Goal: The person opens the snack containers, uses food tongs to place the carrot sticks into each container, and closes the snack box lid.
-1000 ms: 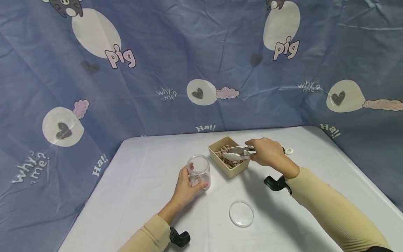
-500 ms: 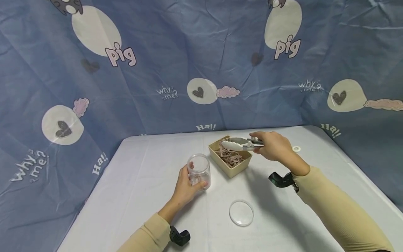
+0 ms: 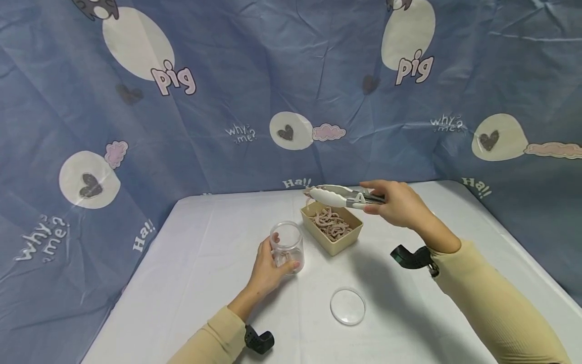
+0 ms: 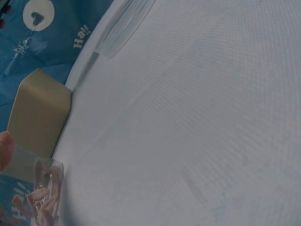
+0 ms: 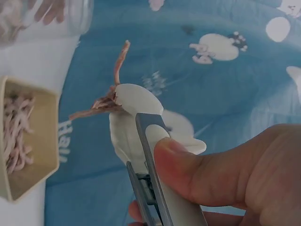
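My left hand (image 3: 267,273) grips a clear, uncapped jar (image 3: 291,247) standing upright on the table. Some brownish strips (image 4: 44,197) lie inside it in the left wrist view. Right of the jar sits a beige box (image 3: 347,244) with many more thin brownish-pink strips (image 3: 334,227). My right hand (image 3: 400,205) holds white-tipped metal tongs (image 3: 334,196) above the box's far side. Between the tong tips, a few strips (image 5: 110,100) are pinched, their ends sticking out, as the right wrist view shows. What the strips are made of I cannot tell.
A round clear lid (image 3: 347,306) lies on the white-covered table (image 3: 218,242), nearer me than the box. Behind the table hangs a blue printed cloth (image 3: 218,101). The box's rim stands close to the jar's right side.
The tongs have risen out of the box, away from me, with strips now between the tips. My left hand and the jar have stayed in place.
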Action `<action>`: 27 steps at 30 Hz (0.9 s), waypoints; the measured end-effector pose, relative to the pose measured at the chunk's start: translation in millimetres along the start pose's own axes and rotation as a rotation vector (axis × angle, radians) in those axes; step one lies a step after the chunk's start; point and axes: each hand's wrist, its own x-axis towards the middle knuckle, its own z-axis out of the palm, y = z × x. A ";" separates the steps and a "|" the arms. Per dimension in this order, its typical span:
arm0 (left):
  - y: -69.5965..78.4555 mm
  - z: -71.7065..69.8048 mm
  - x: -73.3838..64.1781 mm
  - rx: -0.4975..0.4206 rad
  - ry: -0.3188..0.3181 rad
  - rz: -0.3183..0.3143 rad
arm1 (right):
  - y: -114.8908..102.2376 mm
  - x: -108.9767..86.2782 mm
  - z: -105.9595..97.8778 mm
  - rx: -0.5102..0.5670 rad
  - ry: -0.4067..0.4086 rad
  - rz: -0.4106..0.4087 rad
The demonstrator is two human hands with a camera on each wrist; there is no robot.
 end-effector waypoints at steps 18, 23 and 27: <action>-3.3 -0.2 -0.4 -0.020 0.009 0.037 | -38.5 -7.6 2.9 0.335 -0.162 -0.107; -2.4 -0.4 0.1 -0.021 0.008 0.035 | -41.2 -7.0 12.5 0.287 -0.178 -0.141; -1.0 -0.8 -0.8 -0.018 0.006 0.019 | -39.6 -5.4 22.8 0.214 -0.172 -0.163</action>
